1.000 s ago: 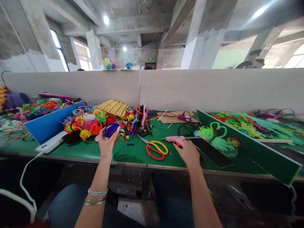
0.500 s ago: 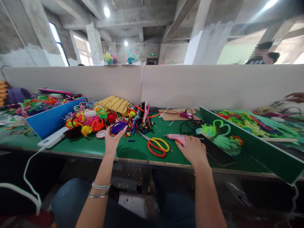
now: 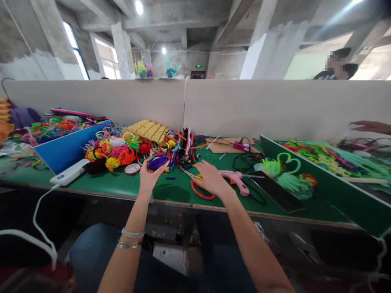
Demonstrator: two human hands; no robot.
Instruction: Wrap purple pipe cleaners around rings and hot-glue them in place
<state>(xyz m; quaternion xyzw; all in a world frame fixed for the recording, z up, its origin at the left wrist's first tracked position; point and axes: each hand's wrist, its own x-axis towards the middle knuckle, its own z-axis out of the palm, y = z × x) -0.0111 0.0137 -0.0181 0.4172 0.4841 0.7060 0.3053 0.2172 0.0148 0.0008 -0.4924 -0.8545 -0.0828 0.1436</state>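
Right hand (image 3: 210,179) has left the pink hot-glue gun (image 3: 236,178) and shifted left. It is now palm-down over the red-and-yellow-handled scissors (image 3: 197,193). The glue gun lies free just right of it, nozzle pointing right.

Right fingers are spread and flat, not curled round anything. The scissor handles sit under the palm toward the near table edge. The blades run up-left from under the fingertips toward the left hand, so the long axis is diagonal.

Left hand (image 3: 149,179) is unchanged: fingertips pinch the purple fuzzy pipe-cleaner coil (image 3: 158,161), held up just above the green tabletop (image 3: 122,188). The coil's long axis is roughly level.

The right hand is the nearer one to the scissors, and the blade tip lies between the two hands.

- **Behind:** heap of multicoloured pipe cleaners (image 3: 180,150).
- **Left:** small round red-rimmed lid (image 3: 132,169), white power bank (image 3: 69,173).
- **Right:** black cable, green board (image 3: 330,191), and a co-worker's hand (image 3: 366,126) well apart.
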